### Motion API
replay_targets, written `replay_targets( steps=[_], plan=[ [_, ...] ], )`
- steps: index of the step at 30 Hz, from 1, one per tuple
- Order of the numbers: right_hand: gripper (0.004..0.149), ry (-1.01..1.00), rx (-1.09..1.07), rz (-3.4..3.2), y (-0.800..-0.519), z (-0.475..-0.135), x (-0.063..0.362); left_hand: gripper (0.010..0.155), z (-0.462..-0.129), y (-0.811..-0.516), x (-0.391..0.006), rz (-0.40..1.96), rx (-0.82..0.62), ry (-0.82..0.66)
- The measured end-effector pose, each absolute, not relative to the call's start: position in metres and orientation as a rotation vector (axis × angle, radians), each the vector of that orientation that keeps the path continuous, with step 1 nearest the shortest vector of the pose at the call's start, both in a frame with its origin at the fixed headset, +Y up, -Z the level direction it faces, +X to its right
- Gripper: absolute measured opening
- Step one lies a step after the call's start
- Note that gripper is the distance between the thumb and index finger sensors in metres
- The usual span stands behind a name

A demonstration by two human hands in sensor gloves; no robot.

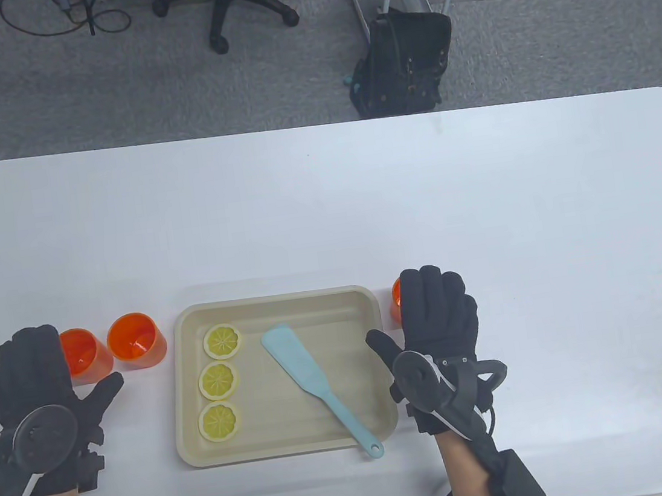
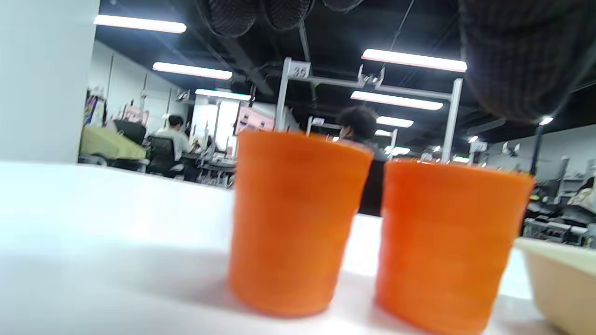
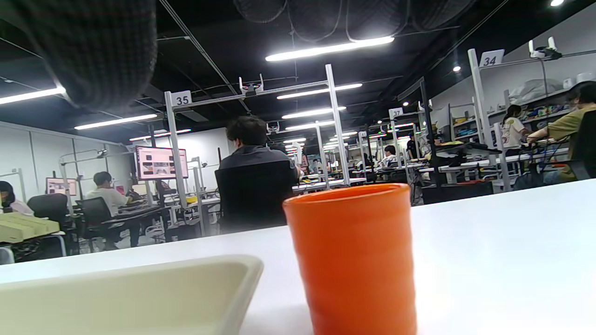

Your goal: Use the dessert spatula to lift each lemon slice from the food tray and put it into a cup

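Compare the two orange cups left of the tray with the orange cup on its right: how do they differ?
The left cups stand as a pair beside the tray; the right cup stands alone. The left hand covers part of only the outer left cup; the right hand hides most of the right cup. All are orange and upright.

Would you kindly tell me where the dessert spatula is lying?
In the table view, the blue dessert spatula lies diagonally in the beige food tray, right of the three lemon slices.
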State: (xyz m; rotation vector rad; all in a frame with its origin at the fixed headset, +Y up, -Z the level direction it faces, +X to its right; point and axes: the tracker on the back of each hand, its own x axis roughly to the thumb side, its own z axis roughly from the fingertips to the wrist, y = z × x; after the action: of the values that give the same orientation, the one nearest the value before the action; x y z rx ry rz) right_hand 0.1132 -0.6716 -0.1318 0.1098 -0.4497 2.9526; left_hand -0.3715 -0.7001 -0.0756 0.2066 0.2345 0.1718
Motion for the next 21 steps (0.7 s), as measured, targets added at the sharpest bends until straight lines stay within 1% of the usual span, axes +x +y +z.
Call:
replay_targets(
  steps=[2,5,10,13,19,21],
  plan=[
    [0.098,-0.446,0.123,2.959,-0.672,-0.130,0.112,0.114,-0.078,-0.706,-0.377,0.192,0.174,0.260],
    [0.098,-0.426,0.162,2.962,-0.672,-0.128,0.108,0.115,-0.083,-0.717,-0.383,0.188,0.085,0.312],
    [0.098,-0.392,0.185,2.949,-0.671,-0.124,0.104,0.114,-0.093,-0.729,-0.386,0.191,0.007,0.324],
    [0.098,-0.376,0.197,2.950,-0.672,-0.124,0.102,0.111,-0.096,-0.732,-0.388,0.235,0.002,0.329],
    [0.098,-0.346,0.212,2.954,-0.674,-0.123,0.100,0.104,-0.100,-0.746,-0.396,0.305,-0.071,0.363],
    [0.097,-0.344,0.216,2.955,-0.674,-0.123,0.099,0.101,-0.100,-0.749,-0.398,0.367,-0.054,0.364]
  ],
)
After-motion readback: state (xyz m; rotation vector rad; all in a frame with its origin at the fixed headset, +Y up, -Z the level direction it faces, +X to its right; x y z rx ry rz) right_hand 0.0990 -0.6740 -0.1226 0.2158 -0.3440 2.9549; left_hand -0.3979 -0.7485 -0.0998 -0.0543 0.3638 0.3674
